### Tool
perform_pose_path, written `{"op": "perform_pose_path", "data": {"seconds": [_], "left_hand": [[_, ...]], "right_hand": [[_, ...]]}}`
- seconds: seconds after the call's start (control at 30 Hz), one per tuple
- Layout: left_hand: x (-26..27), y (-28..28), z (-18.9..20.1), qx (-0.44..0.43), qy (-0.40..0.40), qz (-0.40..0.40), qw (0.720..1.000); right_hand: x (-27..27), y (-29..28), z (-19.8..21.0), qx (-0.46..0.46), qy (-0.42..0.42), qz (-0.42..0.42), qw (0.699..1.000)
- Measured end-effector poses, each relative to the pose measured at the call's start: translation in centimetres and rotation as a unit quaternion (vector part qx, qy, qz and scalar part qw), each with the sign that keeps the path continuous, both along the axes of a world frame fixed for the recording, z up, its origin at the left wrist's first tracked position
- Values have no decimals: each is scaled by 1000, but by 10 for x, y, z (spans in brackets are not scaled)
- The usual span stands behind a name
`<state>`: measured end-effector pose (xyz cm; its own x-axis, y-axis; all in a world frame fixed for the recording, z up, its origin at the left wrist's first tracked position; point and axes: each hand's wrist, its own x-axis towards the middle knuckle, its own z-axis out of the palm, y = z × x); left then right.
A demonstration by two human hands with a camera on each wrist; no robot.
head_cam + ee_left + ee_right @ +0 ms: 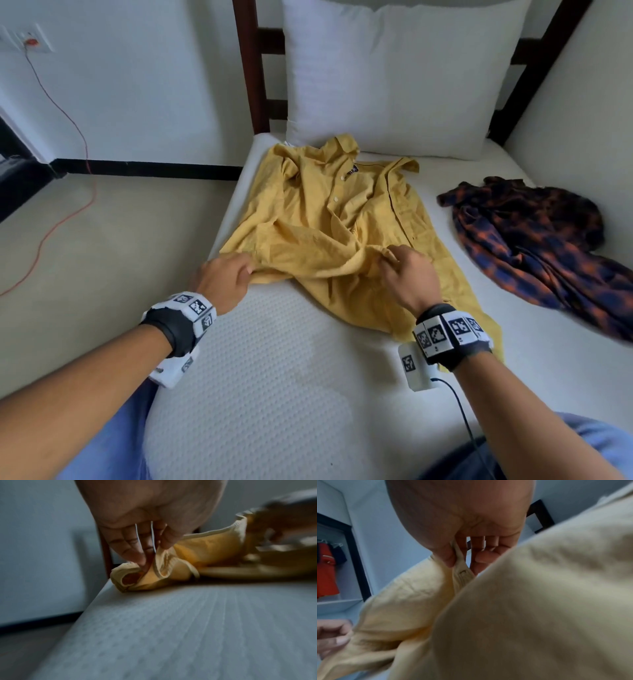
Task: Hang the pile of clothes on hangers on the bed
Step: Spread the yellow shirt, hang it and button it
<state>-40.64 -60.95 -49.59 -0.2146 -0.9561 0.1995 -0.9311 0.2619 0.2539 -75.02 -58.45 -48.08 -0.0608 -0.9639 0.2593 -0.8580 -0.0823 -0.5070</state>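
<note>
The yellow shirt (329,219) is lying spread face-up on the bed (274,394), collar toward the twelve o'clock end just below the pillow (394,75), hem toward six o'clock. The left hand (222,277) is pinching the hem corner at about eight o'clock of the shirt, thumb and fingers (132,550) closed on a bunched fold at the mattress edge. The right hand (409,274) is gripping the front button edge near the hem at about five o'clock, thumb against forefinger with the cloth between them, the other fingers (481,555) loosely extended.

Judging from this, the task is barely starting: the shirt is only being straightened, and no hanger is showing in any view, so nothing on the bed is hanging yet.

By count, two garments are waiting on the bed: this one and a plaid shirt (534,236) crumpled at three o'clock, well apart from the yellow one. One pillow, two hands. In the right wrist view, red and dark garments (327,569) are hanging in a closet off to nine o'clock.
</note>
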Motion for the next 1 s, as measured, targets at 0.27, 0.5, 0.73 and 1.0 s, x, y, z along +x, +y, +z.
{"op": "perform_pose_path", "data": {"seconds": [0.27, 0.5, 0.73, 1.0], "left_hand": [[35, -1, 19, -29, 115, 125, 985], [40, -3, 30, -3, 253, 172, 952], [40, -21, 57, -62, 301, 197, 931], [58, -36, 73, -118, 235, 331, 906]], "right_hand": [[15, 10, -3, -37, 13, -1, 999], [66, 34, -38, 142, 229, 159, 950], [20, 2, -6, 211, 103, 116, 965], [-13, -14, 17, 225, -59, -22, 972]]}}
